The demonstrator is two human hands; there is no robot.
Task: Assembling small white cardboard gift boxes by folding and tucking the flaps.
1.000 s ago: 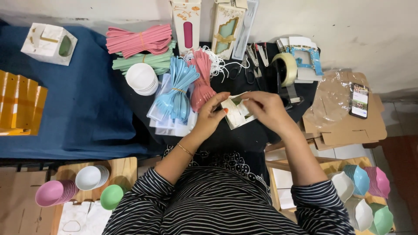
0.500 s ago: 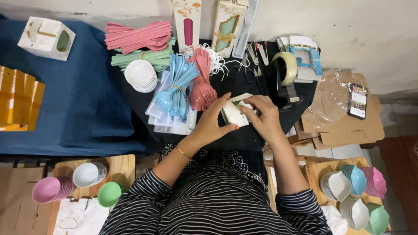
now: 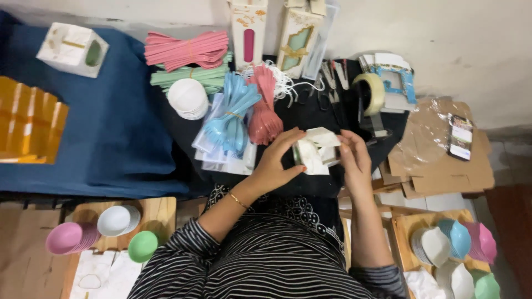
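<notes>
I had drawn the small white box [image 3: 313, 155] a little nearer to me than a second before, just above the black surface [image 3: 310, 185]. My left hand [image 3: 274, 160] curled around its left side, my right hand [image 3: 353, 158] pinched its right flap, so folding was underway. Farther left lay the blue spoons [image 3: 233, 113] and pink forks [image 3: 265, 108]; far right, the tape roll [image 3: 370, 93].

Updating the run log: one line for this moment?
left hand: holds small white box | right hand: on box flap | blue spoons: beside
</notes>
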